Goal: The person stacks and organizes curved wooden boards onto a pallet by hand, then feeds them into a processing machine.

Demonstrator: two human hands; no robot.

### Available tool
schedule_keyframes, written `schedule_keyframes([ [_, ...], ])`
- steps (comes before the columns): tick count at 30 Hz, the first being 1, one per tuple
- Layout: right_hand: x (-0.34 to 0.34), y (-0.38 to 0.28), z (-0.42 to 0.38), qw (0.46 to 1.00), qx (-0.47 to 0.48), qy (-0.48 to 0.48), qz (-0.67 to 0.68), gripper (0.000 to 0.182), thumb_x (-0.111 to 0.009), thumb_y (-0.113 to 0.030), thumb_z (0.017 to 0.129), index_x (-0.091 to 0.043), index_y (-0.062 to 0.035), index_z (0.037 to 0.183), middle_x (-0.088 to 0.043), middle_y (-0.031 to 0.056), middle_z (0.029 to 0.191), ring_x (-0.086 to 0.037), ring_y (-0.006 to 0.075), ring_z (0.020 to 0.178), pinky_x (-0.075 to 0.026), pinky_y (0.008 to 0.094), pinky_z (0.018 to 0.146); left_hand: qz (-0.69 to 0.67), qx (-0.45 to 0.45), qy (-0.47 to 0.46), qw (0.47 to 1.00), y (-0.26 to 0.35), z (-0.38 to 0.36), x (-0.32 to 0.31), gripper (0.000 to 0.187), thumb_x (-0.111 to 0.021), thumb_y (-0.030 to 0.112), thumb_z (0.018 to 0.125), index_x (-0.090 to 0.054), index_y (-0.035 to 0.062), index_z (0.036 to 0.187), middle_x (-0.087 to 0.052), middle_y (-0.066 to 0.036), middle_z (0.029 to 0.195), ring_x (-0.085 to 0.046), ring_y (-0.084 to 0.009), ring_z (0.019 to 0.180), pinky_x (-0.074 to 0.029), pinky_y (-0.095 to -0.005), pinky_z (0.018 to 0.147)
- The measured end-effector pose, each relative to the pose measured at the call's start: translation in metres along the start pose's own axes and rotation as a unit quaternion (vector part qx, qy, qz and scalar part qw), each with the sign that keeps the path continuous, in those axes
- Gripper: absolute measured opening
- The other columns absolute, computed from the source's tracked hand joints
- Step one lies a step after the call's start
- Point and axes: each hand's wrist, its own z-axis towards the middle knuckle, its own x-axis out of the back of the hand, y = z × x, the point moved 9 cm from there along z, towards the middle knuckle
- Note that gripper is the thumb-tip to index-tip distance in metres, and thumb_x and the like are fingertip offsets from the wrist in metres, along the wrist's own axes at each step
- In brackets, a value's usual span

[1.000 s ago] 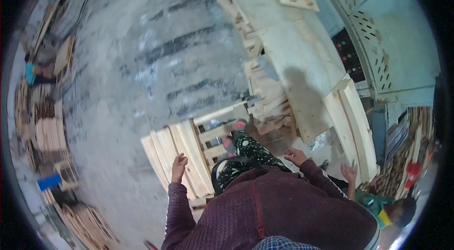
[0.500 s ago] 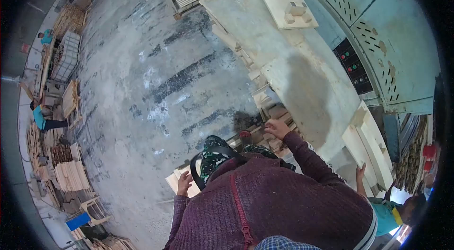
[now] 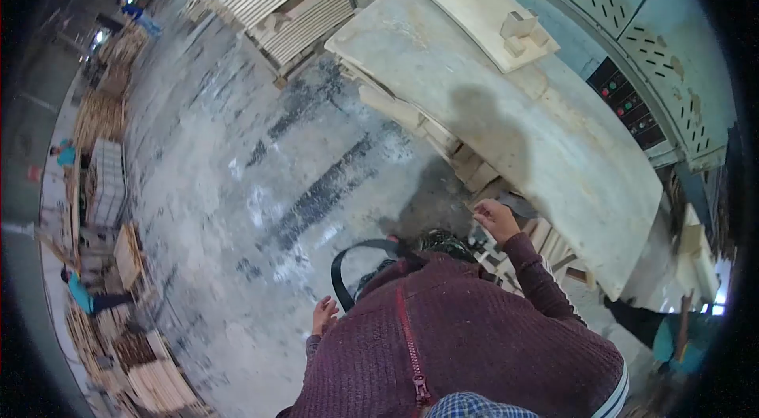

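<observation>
A right hand reaches to the wood pieces under the big desk.

The right hand [image 3: 496,218] is up by the stacked wood pieces [image 3: 474,173] under the edge of the long desk [image 3: 553,141]. Its fingers are bent a little and hold nothing I can see. The left hand [image 3: 323,314] hangs low beside the purple sweater [image 3: 466,339], fingers loose and empty, over the gray floor [image 3: 261,165]. Small wood blocks [image 3: 518,27] sit on a board on the desk. Behind it stands a green machine with colored buttons [image 3: 628,106]. Another person in blue-green [image 3: 672,335] is at the right edge.
</observation>
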Motion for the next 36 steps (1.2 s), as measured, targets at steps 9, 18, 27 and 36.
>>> schedule_keyframes([
  [9, 0.038, -0.062, 0.094, 0.963, 0.008, 0.265, -0.039, 0.017, -0.066, -0.01, 0.079, -0.062, -0.0019, 0.093, -0.059, 0.0121, 0.088, -0.058, 0.029, 0.084, -0.046, 0.0356, 0.075, 0.113, -0.113, -0.066, 0.985, 0.277, 0.143, -0.022, 0.055, -0.067, 0.031, 0.086, -0.049, 0.0036, 0.13, -0.06, -0.006, 0.114, -0.056, -0.0135, 0.097, -0.045, -0.0283, 0.08],
  [18, 0.131, -0.043, 0.196, 0.901, -0.071, 0.427, -0.004, 0.018, -0.067, -0.01, 0.078, -0.062, -0.0023, 0.094, -0.057, 0.0151, 0.095, -0.056, 0.0323, 0.092, -0.045, 0.036, 0.081, 0.154, -0.32, -0.213, 0.91, 0.591, 0.206, -0.202, 0.041, -0.061, 0.018, 0.091, -0.051, 0.0022, 0.128, -0.06, -0.005, 0.117, -0.055, -0.0128, 0.107, -0.043, -0.0276, 0.092],
  [27, 0.101, -0.064, 0.191, 0.883, -0.226, 0.411, 0.005, 0.016, -0.065, -0.003, 0.078, -0.06, -0.002, 0.094, -0.058, 0.0148, 0.096, -0.056, 0.0324, 0.093, -0.045, 0.0361, 0.082, 0.311, -0.599, -0.268, 0.687, 0.942, 0.212, -0.465, 0.053, -0.071, 0.024, 0.082, -0.053, -0.0004, 0.125, -0.061, -0.014, 0.115, -0.058, -0.0202, 0.102, -0.047, -0.0304, 0.087],
  [36, -0.029, -0.141, 0.09, 0.655, -0.526, 0.539, 0.058, 0.012, -0.064, -0.003, 0.08, -0.061, -0.0008, 0.091, -0.06, 0.0109, 0.088, -0.061, 0.0243, 0.081, -0.048, 0.0326, 0.074, 0.533, -0.527, -0.317, 0.581, 1.059, 0.289, -0.75, 0.106, -0.078, 0.058, 0.057, -0.044, -0.011, 0.13, -0.06, -0.022, 0.117, -0.06, -0.0307, 0.107, -0.047, -0.0386, 0.091],
])
